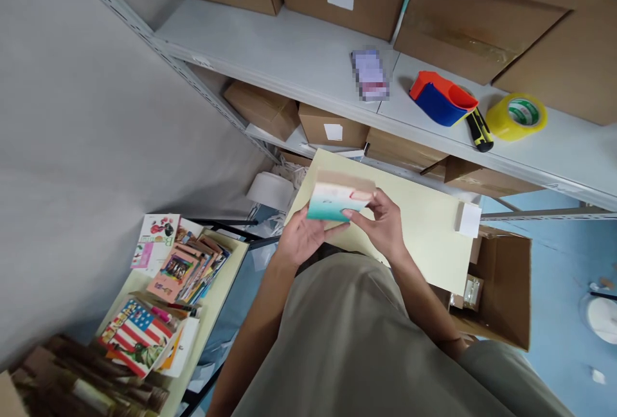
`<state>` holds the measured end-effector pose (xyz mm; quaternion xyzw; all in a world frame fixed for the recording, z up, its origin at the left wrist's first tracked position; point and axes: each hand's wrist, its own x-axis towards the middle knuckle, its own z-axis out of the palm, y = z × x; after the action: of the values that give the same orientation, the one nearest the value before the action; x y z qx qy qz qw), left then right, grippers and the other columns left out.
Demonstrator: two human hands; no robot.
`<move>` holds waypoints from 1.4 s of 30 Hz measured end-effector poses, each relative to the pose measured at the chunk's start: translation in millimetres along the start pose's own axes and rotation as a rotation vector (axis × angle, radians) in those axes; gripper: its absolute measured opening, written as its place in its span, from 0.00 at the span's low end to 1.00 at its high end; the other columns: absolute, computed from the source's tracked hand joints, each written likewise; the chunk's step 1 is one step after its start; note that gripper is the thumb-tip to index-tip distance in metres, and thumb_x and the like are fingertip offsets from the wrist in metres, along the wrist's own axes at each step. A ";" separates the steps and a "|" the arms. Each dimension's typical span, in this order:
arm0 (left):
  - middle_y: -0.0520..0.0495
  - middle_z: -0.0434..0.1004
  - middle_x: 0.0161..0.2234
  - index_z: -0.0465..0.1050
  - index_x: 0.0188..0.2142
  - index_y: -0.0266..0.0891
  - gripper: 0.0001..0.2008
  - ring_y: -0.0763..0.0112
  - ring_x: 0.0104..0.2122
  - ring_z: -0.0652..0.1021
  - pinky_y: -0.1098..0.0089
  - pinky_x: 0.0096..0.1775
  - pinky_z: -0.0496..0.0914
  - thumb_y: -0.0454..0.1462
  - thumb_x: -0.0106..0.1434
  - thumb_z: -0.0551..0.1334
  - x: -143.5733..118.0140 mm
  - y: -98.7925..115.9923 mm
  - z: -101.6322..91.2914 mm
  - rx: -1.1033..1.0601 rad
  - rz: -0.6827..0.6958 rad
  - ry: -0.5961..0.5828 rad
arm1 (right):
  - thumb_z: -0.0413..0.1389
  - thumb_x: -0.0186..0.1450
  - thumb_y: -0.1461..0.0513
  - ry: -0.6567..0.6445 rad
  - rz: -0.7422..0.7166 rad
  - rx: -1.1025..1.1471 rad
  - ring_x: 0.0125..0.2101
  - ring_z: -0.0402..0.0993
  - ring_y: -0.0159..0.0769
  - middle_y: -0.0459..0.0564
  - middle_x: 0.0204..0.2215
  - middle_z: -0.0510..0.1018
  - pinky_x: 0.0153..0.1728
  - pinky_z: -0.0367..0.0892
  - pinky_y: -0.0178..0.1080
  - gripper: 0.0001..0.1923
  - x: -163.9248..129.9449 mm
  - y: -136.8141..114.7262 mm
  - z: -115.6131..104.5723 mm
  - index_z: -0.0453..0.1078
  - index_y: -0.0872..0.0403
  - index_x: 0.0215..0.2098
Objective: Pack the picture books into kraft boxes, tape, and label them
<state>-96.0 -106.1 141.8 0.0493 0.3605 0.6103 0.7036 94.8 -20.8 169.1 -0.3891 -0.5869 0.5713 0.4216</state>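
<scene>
Here's the book (pixel 337 202), teal and white and a little blurred, up in front of the person above the cream table (pixel 424 230). The right hand (pixel 383 221) has it pinched at the right end, thumb across the cover, other fingers tucked behind and partly hidden. The left hand (pixel 308 237) is loosely open, palm showing, fingers stretched below the book, its upper fingers at the lower left corner; how much weight it takes, I can't tell. The grey shirt (pixel 361 333) blocks the table's near edge. Over at the table's right end sits a small white box (pixel 468 219), an open carton (pixel 506 288) just beyond. Up on the shelf (pixel 289 51): a tape dispenser (pixel 443 101), a cutter (pixel 479 131) right against it, and yellow tape (pixel 499 120) alongside. Off left, more books (pixel 180 269) crowd a side table (pixel 236 256).
</scene>
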 end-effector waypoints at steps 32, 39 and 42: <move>0.44 0.88 0.37 0.79 0.39 0.45 0.20 0.50 0.43 0.88 0.49 0.55 0.81 0.48 0.55 0.83 49.2 -89.7 -124.7 0.577 0.110 0.676 | 0.71 0.63 0.39 0.009 0.583 -0.255 0.60 0.87 0.56 0.61 0.61 0.87 0.52 0.87 0.54 0.34 -17.3 197.1 62.4 0.80 0.49 0.57; 0.36 0.85 0.64 0.83 0.53 0.49 0.12 0.39 0.68 0.80 0.38 0.73 0.71 0.38 0.70 0.70 85.9 -63.1 -146.3 1.088 0.265 0.314 | 0.67 0.65 0.36 0.066 0.662 -0.207 0.33 0.83 0.42 0.49 0.34 0.85 0.35 0.82 0.43 0.27 38.5 214.6 96.3 0.75 0.49 0.38; 0.37 0.82 0.68 0.83 0.56 0.47 0.14 0.42 0.72 0.77 0.38 0.76 0.67 0.35 0.74 0.64 111.6 -46.8 -158.4 1.170 0.276 0.150 | 0.67 0.63 0.37 0.151 0.623 -0.167 0.34 0.80 0.39 0.48 0.37 0.85 0.38 0.81 0.42 0.28 80.6 232.0 96.4 0.74 0.50 0.42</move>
<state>-148.0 -76.7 -48.3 0.4311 0.6751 0.3982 0.4469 -29.1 32.1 -57.8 -0.6241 -0.4517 0.5924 0.2357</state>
